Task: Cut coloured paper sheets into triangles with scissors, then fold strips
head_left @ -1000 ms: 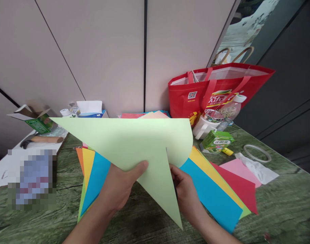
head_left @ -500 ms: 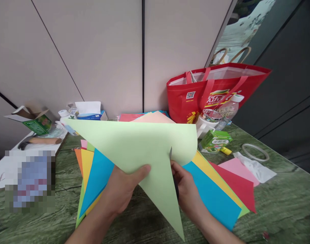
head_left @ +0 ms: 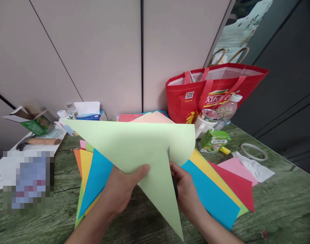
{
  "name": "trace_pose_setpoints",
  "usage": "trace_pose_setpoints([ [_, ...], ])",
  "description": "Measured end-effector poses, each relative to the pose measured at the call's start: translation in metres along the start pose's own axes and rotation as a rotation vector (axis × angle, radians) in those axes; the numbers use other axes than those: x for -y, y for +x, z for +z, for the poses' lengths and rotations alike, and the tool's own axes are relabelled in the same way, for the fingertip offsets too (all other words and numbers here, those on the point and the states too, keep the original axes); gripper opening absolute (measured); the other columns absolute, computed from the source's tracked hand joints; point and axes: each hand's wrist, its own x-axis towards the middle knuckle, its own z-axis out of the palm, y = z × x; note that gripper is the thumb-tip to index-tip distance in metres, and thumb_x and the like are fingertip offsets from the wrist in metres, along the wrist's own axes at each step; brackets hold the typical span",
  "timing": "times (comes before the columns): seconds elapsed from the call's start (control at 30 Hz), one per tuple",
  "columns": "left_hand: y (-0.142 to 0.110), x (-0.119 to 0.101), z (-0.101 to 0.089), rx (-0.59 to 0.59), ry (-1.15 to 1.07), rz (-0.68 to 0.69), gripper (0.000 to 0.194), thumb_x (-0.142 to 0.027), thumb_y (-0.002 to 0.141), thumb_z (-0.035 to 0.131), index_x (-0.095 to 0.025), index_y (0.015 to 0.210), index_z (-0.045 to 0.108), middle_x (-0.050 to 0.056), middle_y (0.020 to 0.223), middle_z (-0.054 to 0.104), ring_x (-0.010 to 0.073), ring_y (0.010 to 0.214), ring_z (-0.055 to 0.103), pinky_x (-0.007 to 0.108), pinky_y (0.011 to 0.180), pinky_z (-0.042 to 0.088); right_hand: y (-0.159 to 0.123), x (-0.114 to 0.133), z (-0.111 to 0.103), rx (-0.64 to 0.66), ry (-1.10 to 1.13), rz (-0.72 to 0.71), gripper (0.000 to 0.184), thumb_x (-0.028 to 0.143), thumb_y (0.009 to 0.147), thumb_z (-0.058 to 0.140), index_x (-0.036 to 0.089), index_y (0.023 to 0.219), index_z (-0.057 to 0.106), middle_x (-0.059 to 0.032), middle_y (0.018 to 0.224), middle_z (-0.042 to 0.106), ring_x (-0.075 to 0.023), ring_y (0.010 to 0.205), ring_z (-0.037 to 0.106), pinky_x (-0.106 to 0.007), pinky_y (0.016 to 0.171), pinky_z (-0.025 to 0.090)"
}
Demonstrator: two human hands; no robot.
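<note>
A large sheet of pale green paper [head_left: 124, 142] is held up over the table, its right part curling over. My left hand [head_left: 127, 184] pinches its lower edge, thumb on the near face and fingers hidden behind. My right hand [head_left: 182, 183] is closed round the dark handles of a pair of scissors [head_left: 175, 188]. One blade tip shows through the paper at the upper end of a cut. Left of that cut, a long pointed flap hangs down between my wrists. Blue paper [head_left: 211, 193] and other coloured sheets lie fanned out beneath and behind.
At the back right stand a red bag [head_left: 180, 98], a white mug [head_left: 204, 125], a plastic bottle [head_left: 228, 110] and a green carton [head_left: 213, 140]. A tape roll [head_left: 253, 151] lies farther right. An opened green box [head_left: 38, 123] and a tissue box [head_left: 90, 113] are at the back left.
The view has shifted very slightly. The paper, scissors and both hands keep nearly the same positions; no clear lengthening of the cut shows.
</note>
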Motion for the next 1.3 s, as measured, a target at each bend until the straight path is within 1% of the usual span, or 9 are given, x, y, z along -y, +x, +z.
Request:
trace_pose_setpoints([
  [0.37,0.0,0.002,-0.002,0.0,-0.011,0.01,0.057,-0.024,0.059,0.077,-0.019,0.112,0.058,0.01,0.114,0.065,0.0294,0.105,0.059,0.04,0.088,0.048,-0.002,0.0,0.0,0.0,0.031,0.009,0.026,0.032,0.061,0.077,0.022,0.083,0.067,-0.0034,0.082,0.074,-0.0256,0.082,0.067,-0.034,0.064,0.056],
  [0.57,-0.001,0.002,-0.002,0.016,0.013,0.003,0.057,-0.025,0.06,0.077,-0.02,0.113,0.057,0.009,0.114,0.065,0.0282,0.105,0.059,0.037,0.086,0.05,-0.001,0.0,0.001,-0.03,0.038,0.04,0.028,0.027,0.056,0.08,0.021,0.08,0.068,-0.0011,0.074,0.074,-0.0232,0.072,0.068,-0.03,0.059,0.054],
  [0.67,-0.001,-0.002,-0.003,0.035,0.022,0.008,0.052,-0.024,0.061,0.077,-0.022,0.109,0.059,0.006,0.112,0.067,0.0257,0.102,0.06,0.034,0.082,0.052,0.0,0.001,0.001,-0.047,0.024,0.023,0.027,0.026,0.055,0.081,0.02,0.077,0.067,0.0001,0.068,0.073,-0.0207,0.065,0.067,-0.027,0.055,0.052],
  [0.77,0.0,-0.012,-0.006,0.078,0.011,0.015,0.036,-0.026,0.061,0.077,-0.02,0.095,0.065,0.005,0.101,0.071,0.0243,0.095,0.063,0.031,0.076,0.054,0.0,0.0,0.0,-0.069,-0.004,-0.009,0.022,0.023,0.055,0.08,0.02,0.072,0.066,0.0016,0.065,0.072,-0.0164,0.058,0.064,-0.023,0.052,0.049],
  [0.87,0.002,-0.019,-0.008,0.089,-0.011,-0.003,0.03,-0.03,0.063,0.075,-0.017,0.089,0.067,0.007,0.092,0.073,0.0246,0.09,0.064,0.03,0.071,0.055,0.001,-0.003,-0.002,-0.063,-0.03,-0.023,0.021,0.023,0.058,0.079,0.02,0.075,0.067,0.0016,0.069,0.073,-0.0148,0.061,0.064,-0.022,0.054,0.049],
  [0.97,0.005,-0.017,-0.009,0.038,-0.003,-0.005,0.035,-0.026,0.061,0.077,-0.017,0.093,0.065,0.007,0.095,0.072,0.0234,0.087,0.064,0.029,0.067,0.055,0.002,-0.006,-0.003,-0.041,-0.049,-0.033,0.021,0.026,0.062,0.076,0.02,0.081,0.068,0.0004,0.072,0.073,-0.0156,0.064,0.064,-0.023,0.056,0.05],
  [1.1,0.006,-0.011,-0.01,-0.008,0.007,0.013,0.045,-0.023,0.058,0.078,-0.019,0.1,0.062,0.006,0.099,0.07,0.0222,0.087,0.063,0.028,0.065,0.054,0.003,-0.006,-0.004,-0.02,-0.037,-0.054,0.026,0.023,0.061,0.077,0.022,0.084,0.067,0.0003,0.077,0.073,-0.016,0.067,0.064,-0.023,0.058,0.051],
  [1.23,0.004,-0.012,-0.01,0.024,0.024,-0.021,0.044,-0.026,0.058,0.078,-0.017,0.097,0.061,0.008,0.099,0.07,0.0243,0.087,0.063,0.03,0.064,0.054,0.003,-0.005,-0.005,-0.032,-0.016,-0.061,0.027,0.019,0.061,0.076,0.022,0.086,0.066,0.0007,0.077,0.072,-0.0162,0.072,0.065,-0.023,0.062,0.051],
  [1.3,0.004,-0.013,-0.01,0.029,0.043,-0.038,0.045,-0.026,0.057,0.078,-0.017,0.098,0.061,0.009,0.099,0.07,0.0242,0.086,0.063,0.03,0.062,0.054,0.003,-0.004,-0.006,-0.044,-0.003,-0.066,0.027,0.017,0.06,0.076,0.022,0.084,0.066,0.0013,0.076,0.072,-0.0158,0.07,0.065,-0.022,0.062,0.051],
])
